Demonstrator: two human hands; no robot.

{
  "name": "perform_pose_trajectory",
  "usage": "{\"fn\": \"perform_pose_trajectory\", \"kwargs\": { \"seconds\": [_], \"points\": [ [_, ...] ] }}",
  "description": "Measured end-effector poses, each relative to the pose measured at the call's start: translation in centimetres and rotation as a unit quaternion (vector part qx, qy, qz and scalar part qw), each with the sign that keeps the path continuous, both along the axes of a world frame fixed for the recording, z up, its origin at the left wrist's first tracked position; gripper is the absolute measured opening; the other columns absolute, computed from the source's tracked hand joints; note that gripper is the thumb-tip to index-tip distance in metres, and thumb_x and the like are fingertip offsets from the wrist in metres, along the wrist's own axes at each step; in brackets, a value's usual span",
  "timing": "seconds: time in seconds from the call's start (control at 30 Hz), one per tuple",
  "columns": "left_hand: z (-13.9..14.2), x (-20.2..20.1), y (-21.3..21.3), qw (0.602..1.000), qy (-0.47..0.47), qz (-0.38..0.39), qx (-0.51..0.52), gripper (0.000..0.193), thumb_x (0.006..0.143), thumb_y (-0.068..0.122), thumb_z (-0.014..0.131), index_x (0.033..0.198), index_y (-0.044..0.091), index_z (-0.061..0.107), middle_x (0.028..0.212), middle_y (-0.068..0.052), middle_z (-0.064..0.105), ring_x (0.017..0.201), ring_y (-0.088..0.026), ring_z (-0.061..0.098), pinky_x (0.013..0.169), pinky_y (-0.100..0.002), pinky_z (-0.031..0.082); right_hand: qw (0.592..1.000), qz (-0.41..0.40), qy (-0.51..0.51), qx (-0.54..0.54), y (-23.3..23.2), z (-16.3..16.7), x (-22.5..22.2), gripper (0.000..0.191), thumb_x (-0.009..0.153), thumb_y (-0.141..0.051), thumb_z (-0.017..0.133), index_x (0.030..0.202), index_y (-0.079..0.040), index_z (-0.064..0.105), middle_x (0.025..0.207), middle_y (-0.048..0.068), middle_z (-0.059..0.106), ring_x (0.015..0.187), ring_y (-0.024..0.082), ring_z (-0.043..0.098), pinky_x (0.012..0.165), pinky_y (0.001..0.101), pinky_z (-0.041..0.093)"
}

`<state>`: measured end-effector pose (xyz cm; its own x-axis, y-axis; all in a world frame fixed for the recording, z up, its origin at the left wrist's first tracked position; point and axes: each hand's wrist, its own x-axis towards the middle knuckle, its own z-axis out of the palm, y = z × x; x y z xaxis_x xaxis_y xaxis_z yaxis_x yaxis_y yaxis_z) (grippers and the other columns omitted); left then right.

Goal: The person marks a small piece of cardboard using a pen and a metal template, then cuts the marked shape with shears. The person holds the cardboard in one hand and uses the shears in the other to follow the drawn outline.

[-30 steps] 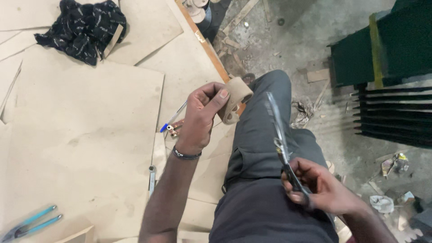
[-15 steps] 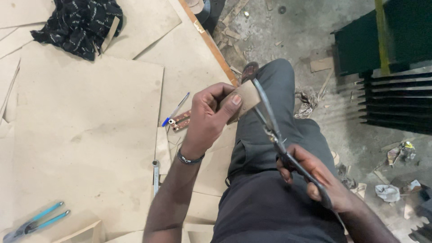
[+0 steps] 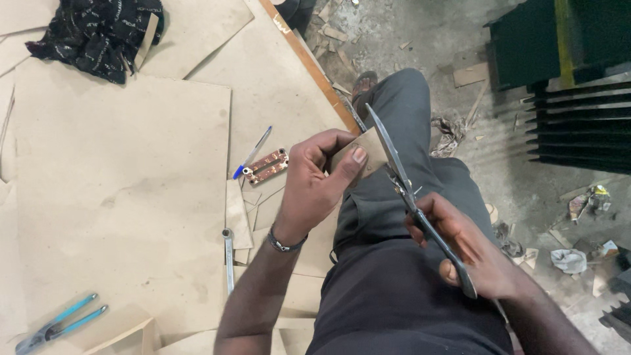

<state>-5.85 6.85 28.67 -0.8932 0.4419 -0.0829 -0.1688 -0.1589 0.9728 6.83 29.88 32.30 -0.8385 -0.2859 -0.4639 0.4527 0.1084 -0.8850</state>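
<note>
My left hand (image 3: 315,187) holds the small board piece (image 3: 365,152) clamped between thumb and fingers, above my lap just past the worktop (image 3: 118,197) edge. My right hand (image 3: 473,253) is closed on the scissors (image 3: 411,197) handles; the blades meet the piece's right edge. I judge the cut barely begun, most remaining. Compared with half a second ago, the blades sit closer against the piece.

Bare board (image 3: 125,197) lies open left of the left hand (image 3: 315,181), while pen (image 3: 252,152), copper piece (image 3: 265,165) and wrench (image 3: 228,260) crowd beside its wrist.
</note>
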Motion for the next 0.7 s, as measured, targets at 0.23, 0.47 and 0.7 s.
{"fn": "perform_pose_trajectory", "kwargs": {
  "seconds": [0.23,0.47,0.7],
  "points": [
    [0.1,0.3,-0.4,0.998,0.037,-0.022,-0.039,0.015,0.101,0.012,0.070,0.106,-0.002,0.072,0.086,0.001,0.069,0.077,-0.001,0.061,0.066,-0.020,0.050,1.000,0.000,-0.005,-0.019,-0.1,-0.2,0.2,0.099,0.068,-0.091,0.067,0.115,-0.004,0.053,0.097,0.005,0.051,0.090,0.017,0.050,0.084,0.0325,0.042],
    [-0.3,0.2,-0.5,0.997,0.066,-0.024,-0.042,0.022,0.102,0.017,0.072,0.112,-0.003,0.072,0.091,-0.004,0.073,0.082,-0.005,0.066,0.071,-0.022,0.054,0.998,-0.026,0.015,-0.059,0.3,-1.6,0.9,0.087,0.071,-0.072,0.079,0.114,-0.001,0.056,0.097,0.005,0.050,0.088,0.015,0.048,0.081,0.0300,0.040],
    [-1.1,0.1,-0.4,0.999,0.043,-0.030,-0.009,0.025,0.102,0.018,0.073,0.114,-0.004,0.071,0.096,-0.006,0.074,0.088,-0.007,0.069,0.077,-0.023,0.058,0.996,-0.047,-0.008,-0.081,1.0,-2.8,1.3,0.061,0.071,-0.038,0.089,0.109,-0.002,0.057,0.095,0.004,0.053,0.083,0.011,0.049,0.073,0.0258,0.042]
  ]
}}
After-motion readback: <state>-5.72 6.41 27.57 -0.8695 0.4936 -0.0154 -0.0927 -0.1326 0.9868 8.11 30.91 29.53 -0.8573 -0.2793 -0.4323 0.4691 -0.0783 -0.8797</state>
